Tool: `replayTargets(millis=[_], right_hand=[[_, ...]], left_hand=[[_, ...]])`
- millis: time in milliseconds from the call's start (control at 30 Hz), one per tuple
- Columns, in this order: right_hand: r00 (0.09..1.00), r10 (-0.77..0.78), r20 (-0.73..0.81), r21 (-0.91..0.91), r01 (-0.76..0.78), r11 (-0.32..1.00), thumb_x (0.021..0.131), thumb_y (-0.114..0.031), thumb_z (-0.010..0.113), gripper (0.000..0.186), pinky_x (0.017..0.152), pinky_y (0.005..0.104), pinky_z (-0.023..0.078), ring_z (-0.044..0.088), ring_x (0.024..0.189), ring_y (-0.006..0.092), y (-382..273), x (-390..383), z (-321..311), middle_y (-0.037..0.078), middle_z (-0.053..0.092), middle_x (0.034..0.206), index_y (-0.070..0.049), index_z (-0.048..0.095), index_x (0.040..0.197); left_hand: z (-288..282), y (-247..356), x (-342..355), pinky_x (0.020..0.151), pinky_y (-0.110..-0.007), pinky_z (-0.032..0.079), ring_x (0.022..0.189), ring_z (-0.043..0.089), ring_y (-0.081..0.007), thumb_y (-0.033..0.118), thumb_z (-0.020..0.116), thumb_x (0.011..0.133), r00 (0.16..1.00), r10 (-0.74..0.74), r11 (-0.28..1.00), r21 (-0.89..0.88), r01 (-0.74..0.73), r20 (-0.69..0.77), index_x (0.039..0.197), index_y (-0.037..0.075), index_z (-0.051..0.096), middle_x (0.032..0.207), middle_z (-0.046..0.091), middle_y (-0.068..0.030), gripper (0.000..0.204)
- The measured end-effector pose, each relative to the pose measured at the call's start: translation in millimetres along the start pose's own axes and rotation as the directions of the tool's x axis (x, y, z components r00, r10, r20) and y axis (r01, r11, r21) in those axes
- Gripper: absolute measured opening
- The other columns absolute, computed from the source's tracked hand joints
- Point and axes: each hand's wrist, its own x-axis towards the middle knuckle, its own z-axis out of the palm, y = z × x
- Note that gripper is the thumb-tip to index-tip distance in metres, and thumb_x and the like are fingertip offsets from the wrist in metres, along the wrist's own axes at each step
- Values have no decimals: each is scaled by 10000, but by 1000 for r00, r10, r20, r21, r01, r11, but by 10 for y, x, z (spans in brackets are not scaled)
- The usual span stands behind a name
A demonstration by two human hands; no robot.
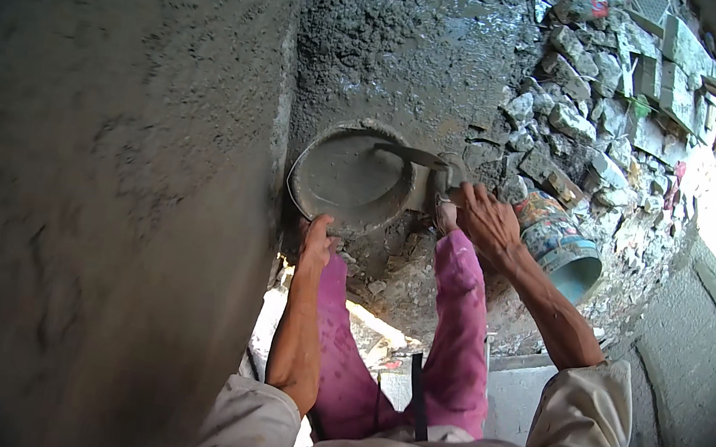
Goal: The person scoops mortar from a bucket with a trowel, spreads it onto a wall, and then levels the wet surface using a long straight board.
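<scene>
A round basin [365, 126] stands on the ground by the plastered wall, with smooth wet grey cement [349, 171] inside. My left hand [316, 236] grips the basin's near rim, its thumb up on the edge. In my right hand [486, 220], closed around the handle, is a trowel [413, 154]. The trowel's blade reaches left across the basin's right rim, its tip over the cement. My fingers hide most of the handle. My bare foot [447, 216] is just under the right hand, beside the basin.
A plastered wall [131, 190] rises close on the left. Wet mortar [385, 43] covers the ground beyond the basin. Broken rubble [577, 118] is heaped at the far right. A paint-stained bucket [558, 244] lies tipped over to the right of my right hand.
</scene>
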Motion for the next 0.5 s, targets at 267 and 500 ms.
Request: replayTargets(millis=[267,500], right_hand=[[980,147,134,131,-165,977,941,-349,496,300,657,505,531,669,780,390,-643,-1232,-1184,195,645,903,-109,445,1114],[967,-236,93,606,133,784,912,-414,568,430,731,509,492,635,851,425,-387,-1855,-1906,249,643,881,-65,525,1159]], left_hand=[[-320,458,-2346,879,-368,467,1052,564,-233,56,624,714,946,318,932,167,-323,56,1252,86,485,1171,565,-70,556],[-123,873,-3868,961,-323,394,1050,544,-225,-2,611,707,905,400,917,-69,-394,143,1223,25,513,1172,579,-72,526]])
